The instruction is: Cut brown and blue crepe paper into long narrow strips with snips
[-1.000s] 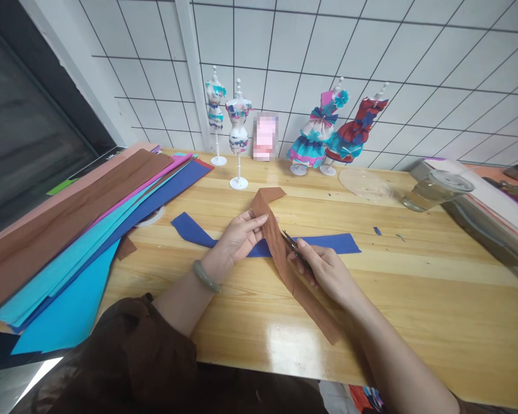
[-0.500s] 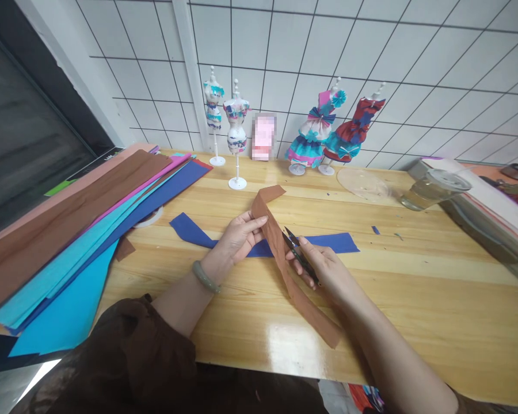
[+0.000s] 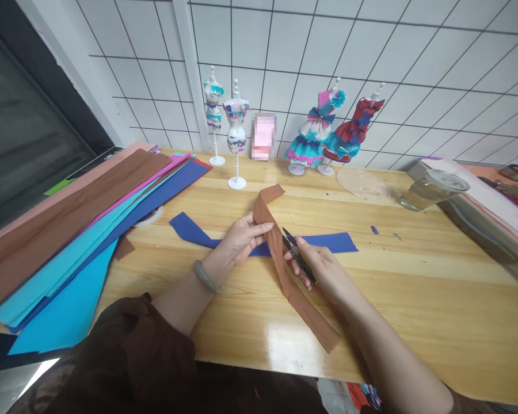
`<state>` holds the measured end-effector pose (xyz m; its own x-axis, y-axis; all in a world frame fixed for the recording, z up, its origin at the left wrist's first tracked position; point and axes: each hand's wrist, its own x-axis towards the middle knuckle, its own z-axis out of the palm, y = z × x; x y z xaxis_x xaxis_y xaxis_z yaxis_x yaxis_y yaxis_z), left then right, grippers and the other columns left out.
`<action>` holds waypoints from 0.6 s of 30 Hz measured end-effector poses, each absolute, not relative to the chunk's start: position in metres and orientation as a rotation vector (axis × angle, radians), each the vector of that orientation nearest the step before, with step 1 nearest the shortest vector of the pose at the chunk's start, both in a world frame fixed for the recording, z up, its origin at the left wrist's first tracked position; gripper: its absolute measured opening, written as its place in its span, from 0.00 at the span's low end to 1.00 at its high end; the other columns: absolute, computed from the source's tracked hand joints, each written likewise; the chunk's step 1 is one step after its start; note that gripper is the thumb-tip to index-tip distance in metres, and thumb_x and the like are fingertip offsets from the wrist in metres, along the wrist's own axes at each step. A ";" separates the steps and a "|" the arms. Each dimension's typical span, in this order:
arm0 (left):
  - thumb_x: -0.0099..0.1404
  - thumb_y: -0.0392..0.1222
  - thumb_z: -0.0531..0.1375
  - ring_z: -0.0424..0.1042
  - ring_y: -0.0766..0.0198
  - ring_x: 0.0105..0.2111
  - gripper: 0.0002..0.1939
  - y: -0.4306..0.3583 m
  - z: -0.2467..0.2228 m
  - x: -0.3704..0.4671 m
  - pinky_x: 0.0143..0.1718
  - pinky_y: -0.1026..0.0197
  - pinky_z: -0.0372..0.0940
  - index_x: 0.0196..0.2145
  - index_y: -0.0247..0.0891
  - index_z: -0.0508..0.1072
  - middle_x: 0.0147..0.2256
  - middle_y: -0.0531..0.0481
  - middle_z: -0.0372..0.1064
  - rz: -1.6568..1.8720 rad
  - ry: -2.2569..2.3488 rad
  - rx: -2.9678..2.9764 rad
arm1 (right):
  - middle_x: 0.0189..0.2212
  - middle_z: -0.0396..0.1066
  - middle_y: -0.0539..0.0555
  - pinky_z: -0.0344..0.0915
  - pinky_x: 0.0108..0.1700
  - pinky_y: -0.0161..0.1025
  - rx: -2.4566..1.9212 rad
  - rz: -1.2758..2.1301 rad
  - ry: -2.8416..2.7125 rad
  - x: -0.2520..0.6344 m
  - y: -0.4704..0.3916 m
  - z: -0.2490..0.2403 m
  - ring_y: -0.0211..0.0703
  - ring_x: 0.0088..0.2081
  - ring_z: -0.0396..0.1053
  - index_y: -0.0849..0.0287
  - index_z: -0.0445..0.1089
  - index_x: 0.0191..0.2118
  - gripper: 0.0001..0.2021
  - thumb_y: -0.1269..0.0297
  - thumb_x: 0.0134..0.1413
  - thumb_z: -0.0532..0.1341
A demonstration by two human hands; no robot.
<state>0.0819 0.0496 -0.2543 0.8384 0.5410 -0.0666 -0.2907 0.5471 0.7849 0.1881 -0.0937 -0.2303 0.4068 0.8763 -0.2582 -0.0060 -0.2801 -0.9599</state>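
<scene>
My left hand point(image 3: 242, 238) pinches a long brown strip point(image 3: 304, 316) of crepe-like paper or cloth, thumb on top. The strip folds over at its far end and hangs down toward the front edge of the table. In my right hand point(image 3: 322, 261) is a pair of small dark thread snips point(image 3: 297, 255), points directed up and left, close beside the strip's right edge. Under both hands a blue strip point(image 3: 332, 242) of like material lies across the table, its middle partly hidden by the left hand and the brown strip.
Coloured sheets point(image 3: 69, 230) are piled on the left over a roll of tape point(image 3: 151, 217). Bare mini mannequins point(image 3: 236, 126) and dressed ones point(image 3: 311, 141) stand along the tiled wall. To the right are a lidded cup point(image 3: 431, 190), a clear disc point(image 3: 360, 183) and blue scraps point(image 3: 374, 230).
My left thumb has slid slightly right and down along the brown strip. The strip's lower end has shifted a little, and the snips have barely moved.
</scene>
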 end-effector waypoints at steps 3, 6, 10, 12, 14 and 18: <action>0.51 0.33 0.64 0.71 0.65 0.35 0.14 0.050 -0.255 0.082 0.43 0.60 0.64 0.37 0.33 0.73 0.34 0.47 0.73 0.507 0.328 0.855 | 0.16 0.62 0.48 0.51 0.13 0.31 -1.618 1.058 -0.794 0.188 -0.093 -0.230 0.31 0.11 0.55 0.62 0.67 0.27 0.25 0.41 0.50 0.51; 0.50 0.32 0.64 0.71 0.65 0.35 0.13 0.048 -0.255 0.083 0.43 0.60 0.64 0.36 0.32 0.72 0.34 0.47 0.73 0.493 0.339 0.846 | 0.15 0.61 0.47 0.51 0.13 0.31 -1.612 1.075 -0.808 0.188 -0.093 -0.232 0.31 0.11 0.55 0.62 0.67 0.28 0.24 0.42 0.52 0.50; 0.51 0.32 0.64 0.71 0.66 0.33 0.12 0.045 -0.253 0.084 0.41 0.61 0.65 0.36 0.32 0.72 0.33 0.47 0.72 0.474 0.324 0.856 | 0.16 0.62 0.47 0.52 0.13 0.32 -1.602 1.068 -0.817 0.188 -0.092 -0.235 0.31 0.11 0.55 0.62 0.67 0.28 0.24 0.43 0.52 0.50; 0.52 0.32 0.64 0.71 0.66 0.33 0.11 0.044 -0.253 0.084 0.41 0.61 0.65 0.35 0.32 0.72 0.33 0.47 0.72 0.481 0.318 0.859 | 0.16 0.62 0.47 0.52 0.13 0.32 -1.589 1.053 -0.820 0.188 -0.092 -0.235 0.31 0.12 0.55 0.61 0.67 0.28 0.24 0.43 0.53 0.50; 0.52 0.32 0.64 0.71 0.66 0.34 0.11 0.044 -0.252 0.084 0.42 0.61 0.65 0.36 0.32 0.72 0.33 0.47 0.72 0.494 0.321 0.858 | 0.17 0.62 0.48 0.52 0.13 0.32 -1.581 1.040 -0.816 0.189 -0.093 -0.235 0.31 0.12 0.55 0.62 0.67 0.28 0.24 0.44 0.53 0.49; 0.52 0.30 0.64 0.71 0.67 0.34 0.12 0.044 -0.252 0.084 0.43 0.61 0.64 0.36 0.32 0.72 0.33 0.48 0.73 0.523 0.348 0.839 | 0.16 0.61 0.47 0.51 0.13 0.31 -1.612 1.036 -0.798 0.190 -0.093 -0.234 0.30 0.11 0.55 0.62 0.67 0.28 0.24 0.45 0.54 0.49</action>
<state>0.0840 0.0443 -0.2517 0.8200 0.5656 -0.0878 -0.2991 0.5542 0.7768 0.1898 -0.0931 -0.2342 0.4114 0.8797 -0.2387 0.0059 -0.2644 -0.9644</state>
